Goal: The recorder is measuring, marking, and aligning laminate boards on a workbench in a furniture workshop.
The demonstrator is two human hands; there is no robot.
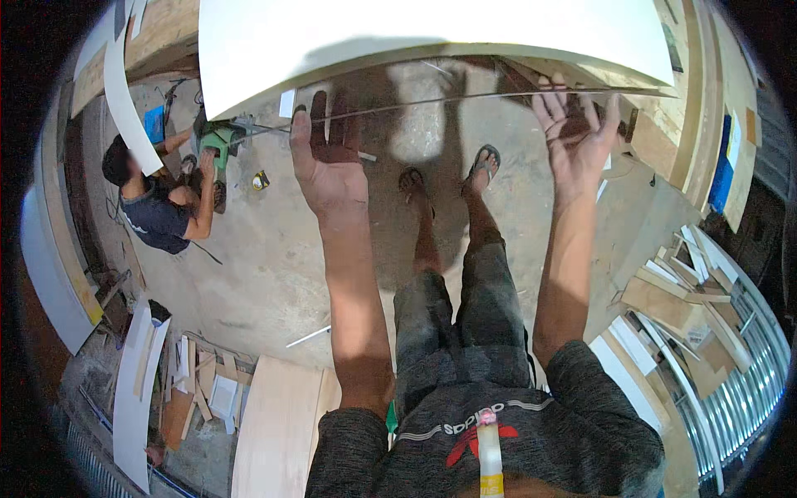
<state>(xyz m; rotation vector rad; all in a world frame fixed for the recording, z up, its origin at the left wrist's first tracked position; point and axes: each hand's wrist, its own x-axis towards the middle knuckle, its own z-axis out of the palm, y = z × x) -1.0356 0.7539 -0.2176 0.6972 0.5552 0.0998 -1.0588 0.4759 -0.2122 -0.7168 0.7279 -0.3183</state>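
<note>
A long, thin dark strip [448, 100] spans the view in front of me, crossing both my hands at the fingers. My left hand [330, 166] is palm up, its fingers stretched out and in shadow, its thumb apart on the left. My right hand [576, 137] is also palm up, with fingers spread and thumb pointing forward. No fingers wrap around the strip; whether it rests on them or just passes in front I cannot tell. Just beyond the strip lies a large white panel [432, 21], its near edge curved by the lens.
At left, a person [158, 195] crouches with a hand on a green power tool [217, 145]. A yellow-and-black tape measure [261, 180] lies on the concrete floor. Wood offcuts [199, 386] are piled lower left, more boards [672, 290] at right. A pale plank [274, 423] lies beside me.
</note>
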